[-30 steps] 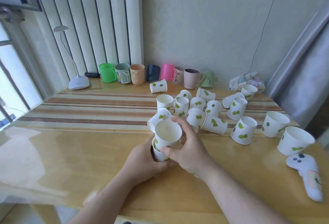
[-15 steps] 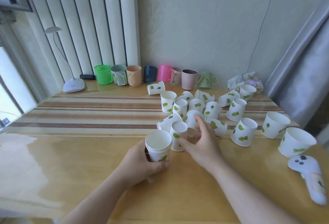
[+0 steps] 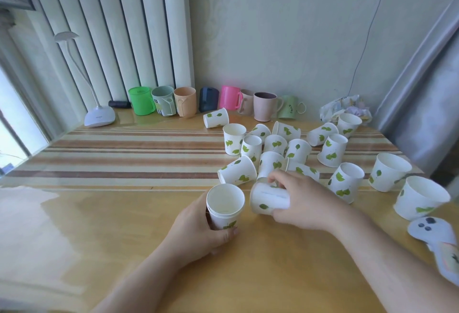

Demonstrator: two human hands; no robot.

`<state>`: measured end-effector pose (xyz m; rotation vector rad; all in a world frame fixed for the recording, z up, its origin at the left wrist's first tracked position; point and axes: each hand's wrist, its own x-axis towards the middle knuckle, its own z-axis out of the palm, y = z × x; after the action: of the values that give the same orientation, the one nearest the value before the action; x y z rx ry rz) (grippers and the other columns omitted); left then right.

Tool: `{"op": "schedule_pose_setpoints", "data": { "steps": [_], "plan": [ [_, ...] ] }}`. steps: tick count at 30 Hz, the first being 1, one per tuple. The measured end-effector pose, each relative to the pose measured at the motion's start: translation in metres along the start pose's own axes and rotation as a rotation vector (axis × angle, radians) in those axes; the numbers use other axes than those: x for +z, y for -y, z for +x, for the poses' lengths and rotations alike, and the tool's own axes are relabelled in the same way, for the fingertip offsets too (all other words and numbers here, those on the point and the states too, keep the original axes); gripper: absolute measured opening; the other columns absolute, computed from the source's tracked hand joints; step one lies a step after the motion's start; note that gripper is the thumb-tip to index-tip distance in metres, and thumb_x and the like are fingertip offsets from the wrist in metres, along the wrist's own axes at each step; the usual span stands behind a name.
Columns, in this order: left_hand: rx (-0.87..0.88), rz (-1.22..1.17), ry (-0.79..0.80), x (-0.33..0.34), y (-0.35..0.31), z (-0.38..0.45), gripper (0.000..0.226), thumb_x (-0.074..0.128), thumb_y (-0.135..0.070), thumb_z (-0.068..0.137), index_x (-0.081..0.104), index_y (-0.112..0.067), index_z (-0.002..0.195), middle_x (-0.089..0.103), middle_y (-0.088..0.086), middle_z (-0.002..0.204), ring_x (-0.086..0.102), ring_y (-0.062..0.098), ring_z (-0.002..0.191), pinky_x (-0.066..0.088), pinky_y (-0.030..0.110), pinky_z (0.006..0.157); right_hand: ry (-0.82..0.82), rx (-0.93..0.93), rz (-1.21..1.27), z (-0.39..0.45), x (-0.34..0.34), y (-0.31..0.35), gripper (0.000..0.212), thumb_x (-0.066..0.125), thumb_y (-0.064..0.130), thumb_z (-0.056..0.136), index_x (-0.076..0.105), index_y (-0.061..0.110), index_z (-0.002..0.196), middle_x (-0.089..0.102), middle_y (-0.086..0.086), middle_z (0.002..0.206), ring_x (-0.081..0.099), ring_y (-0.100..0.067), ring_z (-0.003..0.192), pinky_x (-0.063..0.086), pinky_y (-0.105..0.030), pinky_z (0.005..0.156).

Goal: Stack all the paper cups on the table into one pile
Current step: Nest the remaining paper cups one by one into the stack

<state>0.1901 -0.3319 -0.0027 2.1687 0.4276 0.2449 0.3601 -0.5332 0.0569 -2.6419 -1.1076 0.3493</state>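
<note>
Where the right hand [image 3: 301,200] only reached before, now a blurred cup [image 3: 269,199] clasped; left hand [image 3: 201,232] around stack [image 3: 224,207].

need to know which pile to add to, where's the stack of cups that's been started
In the head view, the started stack stands upright at the near centre of the table, held in the left hand, just left of the blurred cup in the right hand.

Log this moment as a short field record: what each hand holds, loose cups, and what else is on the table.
left hand: grips the nested cup stack, upright, mouth up
right hand: grips a single paper cup, blurred, just right of the stack
loose paper cups: many, some upright, some tipped over
plastic mugs: row along the wall
desk lamp: far left
table: wooden, glossy
</note>
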Motion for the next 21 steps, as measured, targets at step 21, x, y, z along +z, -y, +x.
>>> {"op": "schedule_pose_setpoints", "data": {
  "steps": [21],
  "plan": [
    [0.021,0.02,-0.043,0.004,-0.006,-0.008,0.042,0.09,-0.041,0.078,0.058,-0.047,0.106,0.077,-0.003,0.085,0.076,0.014,0.057,0.056,0.022,0.066,-0.304,-0.235,1.067,-0.002,0.044,0.075,0.081,0.098,0.032,0.061,0.055,0.05,0.128,0.071,0.01,0.126,0.07,-0.023,0.117,0.059,-0.051,0.104]
  ]
}}
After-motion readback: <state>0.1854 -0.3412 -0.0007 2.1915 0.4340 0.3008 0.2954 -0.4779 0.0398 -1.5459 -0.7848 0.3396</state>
